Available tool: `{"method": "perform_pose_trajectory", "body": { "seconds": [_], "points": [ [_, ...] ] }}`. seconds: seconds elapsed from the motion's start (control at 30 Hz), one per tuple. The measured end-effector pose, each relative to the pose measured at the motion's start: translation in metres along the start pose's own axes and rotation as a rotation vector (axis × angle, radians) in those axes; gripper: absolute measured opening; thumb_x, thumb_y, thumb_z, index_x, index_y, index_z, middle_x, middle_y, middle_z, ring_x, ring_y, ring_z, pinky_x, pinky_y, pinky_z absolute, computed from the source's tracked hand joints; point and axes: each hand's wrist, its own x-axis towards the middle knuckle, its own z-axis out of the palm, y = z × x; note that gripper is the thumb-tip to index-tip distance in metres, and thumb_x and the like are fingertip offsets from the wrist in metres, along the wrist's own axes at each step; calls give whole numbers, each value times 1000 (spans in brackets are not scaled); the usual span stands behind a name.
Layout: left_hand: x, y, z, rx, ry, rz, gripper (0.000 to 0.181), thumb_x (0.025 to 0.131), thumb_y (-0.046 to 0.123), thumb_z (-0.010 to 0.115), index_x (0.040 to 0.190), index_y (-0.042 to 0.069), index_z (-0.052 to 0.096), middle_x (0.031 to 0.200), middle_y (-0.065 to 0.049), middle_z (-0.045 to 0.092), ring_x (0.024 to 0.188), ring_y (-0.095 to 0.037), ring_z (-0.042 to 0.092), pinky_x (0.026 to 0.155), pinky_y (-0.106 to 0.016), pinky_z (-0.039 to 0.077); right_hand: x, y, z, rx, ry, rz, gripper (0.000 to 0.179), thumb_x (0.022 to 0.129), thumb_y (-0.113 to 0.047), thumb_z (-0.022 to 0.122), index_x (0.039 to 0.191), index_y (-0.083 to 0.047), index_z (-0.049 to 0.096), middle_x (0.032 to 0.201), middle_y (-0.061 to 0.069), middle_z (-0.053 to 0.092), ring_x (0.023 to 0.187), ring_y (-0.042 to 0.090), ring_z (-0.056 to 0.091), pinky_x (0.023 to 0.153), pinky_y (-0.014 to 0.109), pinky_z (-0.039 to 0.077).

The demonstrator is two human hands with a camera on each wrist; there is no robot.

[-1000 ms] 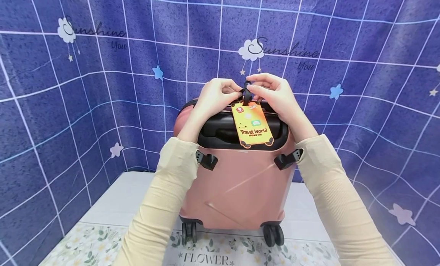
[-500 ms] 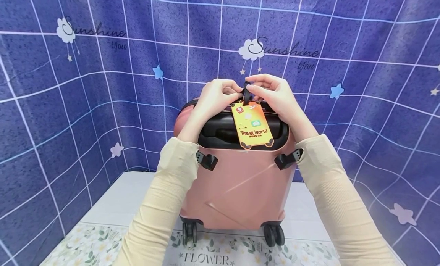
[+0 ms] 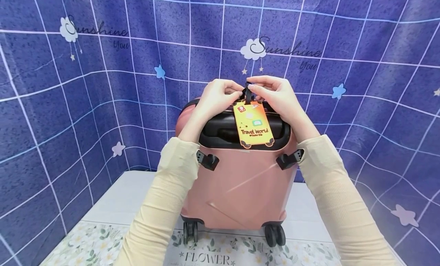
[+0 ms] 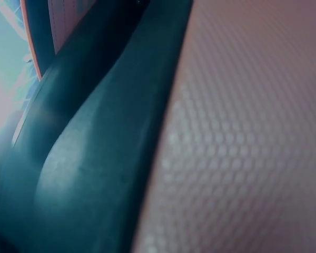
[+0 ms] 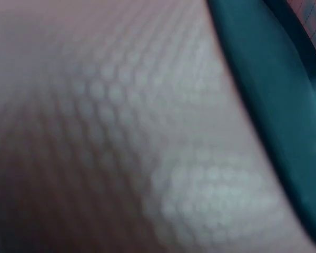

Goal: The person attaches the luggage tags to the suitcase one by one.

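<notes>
A pink suitcase stands upright on its wheels, its black recessed top facing me. Over that recess hangs a yellow-orange luggage tag printed "Travel World", on a black strap. My left hand pinches the strap from the left with thumb and fingers. From the right, my right hand pinches the strap's upper loop. Both wrist views are filled by the suitcase's textured shell and black trim; neither shows any fingers.
A blue grid-patterned curtain hangs behind and on both sides. Beneath the suitcase lies a white surface with a floral mat in front. Black wheels touch down near the mat. Black wrist mounts sit close to the shell.
The head view has shifted very slightly. Both hands stay at the strap, whose loop sits at a slightly different angle between the fingertips.
</notes>
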Motion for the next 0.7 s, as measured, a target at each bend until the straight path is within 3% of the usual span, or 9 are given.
{"method": "perform_pose_trajectory", "body": {
  "seconds": [0.33, 0.7],
  "points": [
    [-1, 1, -1, -29, 13, -13, 21, 90, 24, 63, 105, 11, 69, 102, -5, 72, 95, -12, 67, 89, -27, 48, 1, 1, 1, 16, 20, -25, 27, 86, -17, 68, 112, -10, 65, 77, -5, 66, 63, 10, 58, 62, 21, 49],
    [-2, 3, -1, -41, -8, -21, 22, 90, 24, 63, 107, 12, 70, 103, -4, 72, 98, -12, 66, 90, -27, 48, 0, -2, -1, -44, 10, 56, 32, 86, -26, 68, 114, -12, 69, 90, -9, 69, 71, 9, 62, 65, 20, 50]
  ]
}}
